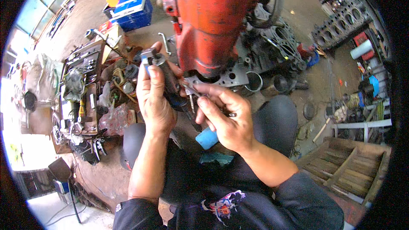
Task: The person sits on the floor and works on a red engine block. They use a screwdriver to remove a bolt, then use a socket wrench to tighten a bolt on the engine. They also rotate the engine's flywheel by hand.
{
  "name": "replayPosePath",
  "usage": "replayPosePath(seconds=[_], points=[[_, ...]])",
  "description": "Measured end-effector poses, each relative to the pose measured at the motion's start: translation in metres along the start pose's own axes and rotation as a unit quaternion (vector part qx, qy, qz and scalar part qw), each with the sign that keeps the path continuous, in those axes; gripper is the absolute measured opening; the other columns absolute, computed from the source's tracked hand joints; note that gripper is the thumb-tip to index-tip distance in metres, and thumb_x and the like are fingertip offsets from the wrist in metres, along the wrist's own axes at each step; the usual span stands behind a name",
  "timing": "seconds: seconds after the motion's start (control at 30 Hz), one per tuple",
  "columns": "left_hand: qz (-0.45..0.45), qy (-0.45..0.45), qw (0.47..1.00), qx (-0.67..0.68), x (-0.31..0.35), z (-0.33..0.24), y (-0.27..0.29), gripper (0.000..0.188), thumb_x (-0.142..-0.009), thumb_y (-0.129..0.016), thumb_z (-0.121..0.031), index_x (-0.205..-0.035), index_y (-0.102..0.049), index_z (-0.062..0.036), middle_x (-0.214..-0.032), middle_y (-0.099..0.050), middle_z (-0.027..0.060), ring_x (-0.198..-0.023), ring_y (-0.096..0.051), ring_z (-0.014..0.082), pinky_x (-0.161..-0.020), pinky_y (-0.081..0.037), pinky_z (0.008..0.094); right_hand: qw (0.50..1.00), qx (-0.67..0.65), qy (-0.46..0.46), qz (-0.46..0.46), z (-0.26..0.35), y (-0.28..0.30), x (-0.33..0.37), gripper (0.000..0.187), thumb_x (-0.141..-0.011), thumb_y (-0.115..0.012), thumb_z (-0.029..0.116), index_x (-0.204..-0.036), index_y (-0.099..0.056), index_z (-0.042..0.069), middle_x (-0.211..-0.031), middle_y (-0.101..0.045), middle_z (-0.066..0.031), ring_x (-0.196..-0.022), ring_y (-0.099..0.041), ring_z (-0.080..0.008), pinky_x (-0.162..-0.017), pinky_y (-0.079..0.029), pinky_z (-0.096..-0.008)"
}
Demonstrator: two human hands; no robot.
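My left hand (154, 96) grips a dark cylindrical metal part (167, 76) with a grey metal fitting at its top end, held upright in front of me. My right hand (225, 117) pinches a thin metal tool (194, 90) whose tip points at the side of that part. Both hands hover just below a large red engine housing (211, 17) with a perforated grey metal flange (228, 76) at its base. A blue cylinder (206, 138) lies under my right hand between my knees.
A cluttered tool tray (81, 85) with sockets, wrenches and rags lies on the floor at left. Blue boxes (134, 10) sit at the back. Engine blocks (341, 23) stand at right, a wooden pallet (349, 166) at lower right. Metal rings (254, 81) lie near the housing.
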State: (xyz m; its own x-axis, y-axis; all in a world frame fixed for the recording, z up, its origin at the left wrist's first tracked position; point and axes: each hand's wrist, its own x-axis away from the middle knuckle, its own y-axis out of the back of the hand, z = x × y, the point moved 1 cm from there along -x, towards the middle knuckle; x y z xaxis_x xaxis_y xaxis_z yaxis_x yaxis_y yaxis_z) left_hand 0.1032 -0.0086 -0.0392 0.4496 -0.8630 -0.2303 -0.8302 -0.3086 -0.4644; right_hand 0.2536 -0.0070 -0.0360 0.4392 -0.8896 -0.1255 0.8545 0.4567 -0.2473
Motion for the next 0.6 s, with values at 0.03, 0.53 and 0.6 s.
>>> replayPosePath(seconds=[0.03,0.53,0.6], points=[[0.009,0.002,1.0,-0.012,0.0,-0.002,0.002,0.058,-0.099,-0.053,-0.042,-0.143,-0.04,-0.0061,-0.086,-0.061,0.0041,-0.066,-0.058,0.0096,-0.054,-0.047,0.0213,1.0,-0.001,-0.025,0.011,0.001,0.001,0.001,0.023,-0.096,-0.06,0.008,-0.118,-0.063,0.0,-0.073,-0.064,-0.0029,-0.059,-0.052,-0.0045,-0.054,-0.04,-0.0202],[0.247,-0.13,0.916,-0.288,-0.002,-0.047,0.015,0.076,-0.082,-0.071,-0.052,-0.137,-0.05,-0.002,-0.118,-0.064,0.0151,-0.109,-0.063,0.026,-0.092,-0.047,0.0371,0.951,0.285,0.117,0.0,0.004,-0.007,0.024,0.018,-0.093,-0.057,0.005,-0.108,-0.066,-0.001,-0.068,-0.061,-0.0076,-0.054,-0.054,-0.0139,-0.05,-0.043,-0.0287],[0.277,-0.19,0.899,-0.281,0.001,-0.051,0.016,0.061,-0.087,-0.07,-0.031,-0.136,-0.048,-0.0004,-0.114,-0.062,0.0198,-0.108,-0.062,0.0346,-0.091,-0.048,0.04,0.901,0.366,0.234,0.006,0.003,-0.008,0.025,0.022,-0.091,-0.057,0.001,-0.111,-0.067,-0.003,-0.081,-0.067,-0.0132,-0.057,-0.059,-0.0201,-0.057,-0.05,-0.0328]])
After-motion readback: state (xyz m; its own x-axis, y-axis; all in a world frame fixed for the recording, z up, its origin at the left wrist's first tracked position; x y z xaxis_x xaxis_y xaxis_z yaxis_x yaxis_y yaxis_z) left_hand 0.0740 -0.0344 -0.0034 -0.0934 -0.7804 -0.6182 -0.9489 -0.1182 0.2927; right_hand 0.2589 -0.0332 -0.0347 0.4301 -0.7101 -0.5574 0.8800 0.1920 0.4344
